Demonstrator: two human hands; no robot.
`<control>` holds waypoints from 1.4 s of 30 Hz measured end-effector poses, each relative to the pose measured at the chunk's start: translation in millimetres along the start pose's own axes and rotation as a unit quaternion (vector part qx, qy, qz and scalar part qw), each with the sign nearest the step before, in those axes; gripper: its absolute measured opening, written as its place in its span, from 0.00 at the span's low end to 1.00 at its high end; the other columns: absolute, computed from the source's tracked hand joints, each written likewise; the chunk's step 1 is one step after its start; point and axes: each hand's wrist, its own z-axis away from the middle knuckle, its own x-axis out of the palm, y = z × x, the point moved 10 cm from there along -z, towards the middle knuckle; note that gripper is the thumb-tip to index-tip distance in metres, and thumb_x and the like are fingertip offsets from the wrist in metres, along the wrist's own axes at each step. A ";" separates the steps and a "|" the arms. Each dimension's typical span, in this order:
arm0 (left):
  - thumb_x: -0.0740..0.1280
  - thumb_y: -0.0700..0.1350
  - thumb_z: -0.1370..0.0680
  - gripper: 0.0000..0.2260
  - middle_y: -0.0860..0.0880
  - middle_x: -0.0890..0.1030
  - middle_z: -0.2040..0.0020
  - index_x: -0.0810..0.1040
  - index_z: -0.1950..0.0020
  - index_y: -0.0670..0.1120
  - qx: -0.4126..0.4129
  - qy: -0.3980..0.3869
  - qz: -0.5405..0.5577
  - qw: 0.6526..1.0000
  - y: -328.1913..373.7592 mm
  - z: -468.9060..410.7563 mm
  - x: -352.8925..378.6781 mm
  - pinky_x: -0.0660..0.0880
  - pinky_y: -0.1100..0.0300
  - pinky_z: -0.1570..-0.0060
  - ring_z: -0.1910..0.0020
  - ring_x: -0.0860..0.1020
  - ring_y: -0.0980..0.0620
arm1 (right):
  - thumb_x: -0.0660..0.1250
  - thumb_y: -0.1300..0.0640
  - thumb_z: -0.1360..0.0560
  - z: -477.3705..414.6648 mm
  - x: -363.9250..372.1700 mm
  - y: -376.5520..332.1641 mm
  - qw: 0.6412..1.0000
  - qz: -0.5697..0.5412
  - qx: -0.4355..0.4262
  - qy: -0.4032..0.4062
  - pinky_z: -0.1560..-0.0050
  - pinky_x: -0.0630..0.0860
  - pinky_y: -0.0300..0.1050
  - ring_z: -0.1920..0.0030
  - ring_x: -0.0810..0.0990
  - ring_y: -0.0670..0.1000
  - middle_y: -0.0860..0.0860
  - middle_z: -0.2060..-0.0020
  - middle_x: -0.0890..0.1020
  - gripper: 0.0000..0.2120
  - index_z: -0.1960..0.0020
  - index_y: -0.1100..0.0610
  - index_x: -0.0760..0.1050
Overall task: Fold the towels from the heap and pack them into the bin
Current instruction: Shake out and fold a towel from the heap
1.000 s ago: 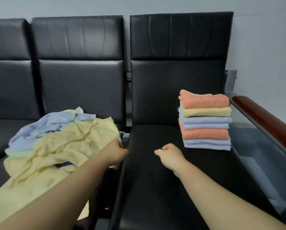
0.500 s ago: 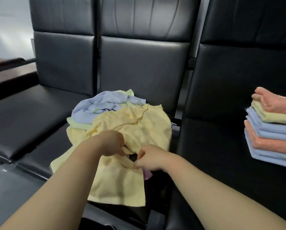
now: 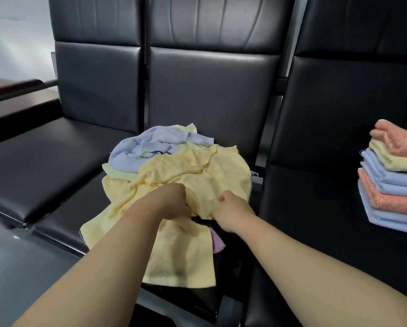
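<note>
Sitting near the heap (image 3: 150,149) is a folded stack (image 3: 391,182); my left hand (image 3: 171,201) and right hand (image 3: 233,212) grip its crumpled yellow towel (image 3: 197,171), fingers curled.

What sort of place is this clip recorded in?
Probably a waiting room or lobby: a row of linked black padded seats, a dark wooden armrest at its left end, a plain pale wall behind.

Both hands, left hand (image 3: 171,201) and right hand (image 3: 230,208), are gripping the yellow towel (image 3: 195,175) atop the heap (image 3: 150,149); a folded stack (image 3: 393,182) is sitting on the right seat (image 3: 315,208).
</note>
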 end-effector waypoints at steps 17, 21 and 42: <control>0.66 0.49 0.21 0.06 0.53 0.84 0.58 0.82 0.52 0.50 0.138 -0.009 0.298 0.944 88.0 0.8 -2.2 0.77 0.53 0.53 0.56 0.80 0.51 | 0.59 0.57 0.14 54.7 -152.7 21.4 0.825 -0.564 -0.020 0.037 0.42 0.82 0.62 0.44 0.86 0.63 0.64 0.43 0.85 0.14 0.37 0.64 0.78; 0.69 0.48 0.23 0.12 0.47 0.85 0.46 0.81 0.39 0.53 0.188 -0.139 0.421 0.876 159.4 23.3 19.0 0.81 0.47 0.48 0.46 0.83 0.45 | 0.60 0.55 0.14 70.3 -181.2 69.1 0.778 -0.622 0.023 0.085 0.43 0.82 0.61 0.45 0.87 0.62 0.62 0.45 0.86 0.16 0.37 0.65 0.79; 0.66 0.51 0.20 0.10 0.43 0.78 0.49 0.75 0.48 0.45 0.128 -0.127 0.006 0.984 241.8 39.3 121.6 0.76 0.55 0.63 0.53 0.80 0.41 | 0.72 0.48 0.23 116.8 -147.5 232.0 0.997 -0.037 0.040 0.049 0.48 0.75 0.42 0.45 0.78 0.46 0.43 0.48 0.77 0.12 0.41 0.45 0.78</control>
